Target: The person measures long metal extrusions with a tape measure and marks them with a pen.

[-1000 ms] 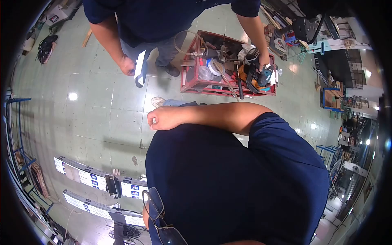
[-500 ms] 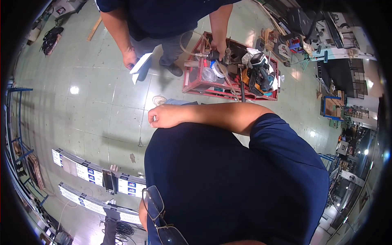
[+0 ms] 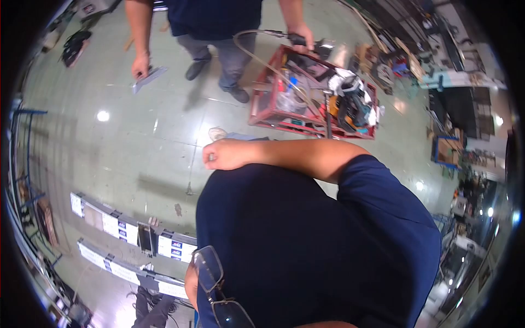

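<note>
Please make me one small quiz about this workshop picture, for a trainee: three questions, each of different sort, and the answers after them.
1. True or false: The camera wearer's right hand is gripping a drill.

2. Which colour is the frame of the tool cart beside the co-worker?
A) Blue
B) Red
C) Yellow

3. Fill in the missing word: One of the co-worker's hands, the one near the cart, holds a dark tool with a long, thin, curving ____ attached.

Key: 1. False; 2. B; 3. hose
</note>
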Tool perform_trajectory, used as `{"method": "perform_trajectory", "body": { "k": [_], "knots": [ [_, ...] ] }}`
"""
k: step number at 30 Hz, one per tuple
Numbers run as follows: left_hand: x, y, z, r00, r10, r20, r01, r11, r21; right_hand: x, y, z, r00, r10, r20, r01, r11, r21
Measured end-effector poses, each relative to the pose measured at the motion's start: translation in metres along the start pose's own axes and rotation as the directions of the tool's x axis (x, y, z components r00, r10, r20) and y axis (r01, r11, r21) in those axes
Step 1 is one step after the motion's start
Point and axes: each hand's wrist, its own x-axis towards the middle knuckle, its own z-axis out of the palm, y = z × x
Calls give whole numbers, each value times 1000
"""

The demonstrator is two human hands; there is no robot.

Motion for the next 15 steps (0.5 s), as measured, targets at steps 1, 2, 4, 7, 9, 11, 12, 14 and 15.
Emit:
{"method": "perform_trajectory", "body": {
  "k": [1, 2, 4, 7, 9, 11, 12, 14, 15],
  "knots": [
    [-5, 2, 4, 1000, -3, 0, 3, 1000, -2, 6, 11, 5, 998, -61, 7, 61, 998, -10],
    [-6, 0, 0, 999, 25, -22, -24, 998, 61, 8, 12, 5, 997, -67, 25, 67, 998, -8],
    [-3, 1, 2, 997, 51, -53, -32, 951, 308, 12, 22, 5, 993, -107, 53, 107, 994, 1],
    [-5, 7, 14, 984, 129, -122, -51, 861, 506, 9, 19, 1, 996, -83, 30, 80, 993, 83],
    [-18, 19, 27, 985, 62, -160, 31, 853, 521, 11, 18, 0, 995, -87, 43, 81, 989, 124],
    [-23, 24, 33, 981, 103, -162, 16, 799, 601, 12, 10, -3, 997, -6, 83, -1, 996, 87],
    [-7, 9, 24, 982, 121, -143, -8, 792, 610, 11, 4, -5, 999, -3, 51, 2, 1000, 17],
    [5, -1, 22, 974, 166, -157, -34, 786, 617, 12, -10, -7, 994, 15, 110, -31, 990, 141],
    [-14, 12, 33, 963, 173, -204, -19, 805, 593, 18, -11, -5, 983, 1, 184, -20, 995, 101]
  ]
}}
